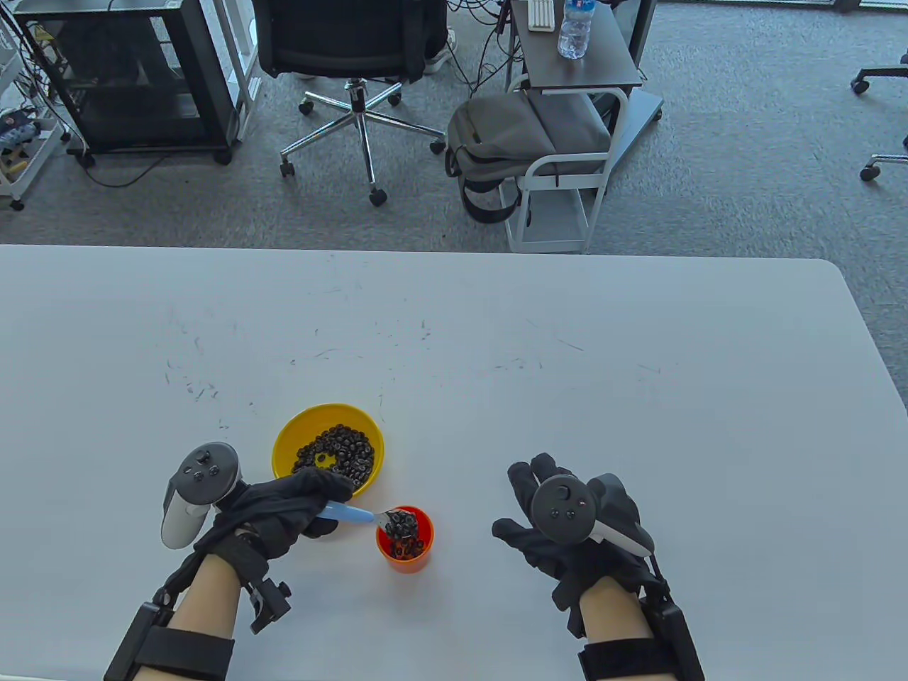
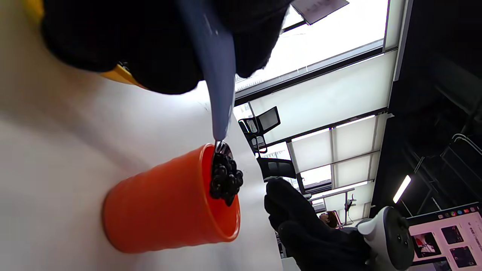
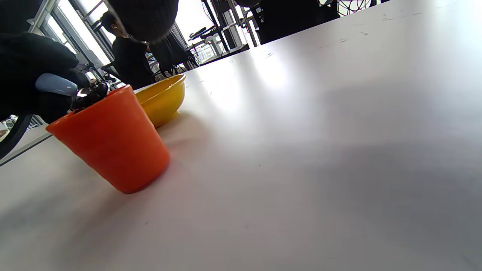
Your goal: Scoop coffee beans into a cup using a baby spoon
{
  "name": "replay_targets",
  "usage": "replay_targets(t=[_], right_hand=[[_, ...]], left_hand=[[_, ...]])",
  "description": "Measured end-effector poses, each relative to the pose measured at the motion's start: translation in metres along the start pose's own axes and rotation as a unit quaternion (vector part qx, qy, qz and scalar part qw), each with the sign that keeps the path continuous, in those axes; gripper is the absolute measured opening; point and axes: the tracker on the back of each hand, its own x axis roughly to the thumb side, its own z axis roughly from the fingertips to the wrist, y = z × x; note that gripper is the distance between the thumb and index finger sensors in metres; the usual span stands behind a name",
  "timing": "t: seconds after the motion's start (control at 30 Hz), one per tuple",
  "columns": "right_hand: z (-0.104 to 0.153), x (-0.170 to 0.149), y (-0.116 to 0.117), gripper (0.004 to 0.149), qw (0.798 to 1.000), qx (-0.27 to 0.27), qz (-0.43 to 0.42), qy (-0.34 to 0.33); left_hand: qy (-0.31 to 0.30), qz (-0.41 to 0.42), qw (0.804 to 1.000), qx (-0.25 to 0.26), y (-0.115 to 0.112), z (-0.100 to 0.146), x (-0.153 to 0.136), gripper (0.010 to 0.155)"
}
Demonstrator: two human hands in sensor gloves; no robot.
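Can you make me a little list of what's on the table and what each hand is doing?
spoon: blue baby spoon, heaped with beans, over the cup's rim
cup: orange cup, beans inside
bowl: yellow bowl, beans inside, just behind the cup
left hand: left hand holds the spoon handle
right hand: right hand rests flat on the table, holds nothing
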Motion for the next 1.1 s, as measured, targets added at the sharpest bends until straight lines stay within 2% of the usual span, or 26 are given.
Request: replay_targets(t=[0.23, 0.5, 0.57, 0.7, 0.8, 0.93, 1.03, 1.1], right_hand=[[0.0, 0.0, 0.0, 0.081, 1.0, 0.0, 0.0, -0.001], [0.0, 0.0, 0.001, 0.081, 1.0, 0.001, 0.001, -0.001], [0.0, 0.0, 0.001, 0.081, 1.0, 0.0, 0.001, -0.002], [-0.001, 0.0, 0.001, 0.081, 1.0, 0.002, 0.001, -0.001], [-0.001, 0.001, 0.001, 0.081, 1.0, 0.002, 0.002, -0.002], [-0.001, 0.001, 0.001, 0.081, 1.0, 0.002, 0.002, -0.002], [-0.001, 0.0, 0.001, 0.081, 1.0, 0.004, 0.002, -0.001], [-0.001, 0.0, 0.001, 0.081, 1.0, 0.004, 0.002, -0.001]], left_hand=[[-0.025, -0.012, 0.999, 0.024, 0.003, 0.003, 0.004, 0.041], [-0.03, -0.062, 0.984, 0.167, 0.022, 0.016, -0.002, 0.042], [-0.03, -0.058, 0.974, 0.215, 0.028, 0.02, -0.005, 0.042], [-0.002, -0.13, 0.95, 0.285, 0.038, 0.029, -0.011, 0.042], [0.027, -0.195, 0.933, 0.303, 0.041, 0.031, -0.016, 0.042], [0.058, -0.303, 0.905, 0.293, 0.039, 0.028, -0.018, 0.042], [0.071, -0.334, 0.895, 0.287, 0.037, 0.026, -0.021, 0.042], [0.075, -0.332, 0.898, 0.278, 0.036, 0.025, -0.022, 0.042]])
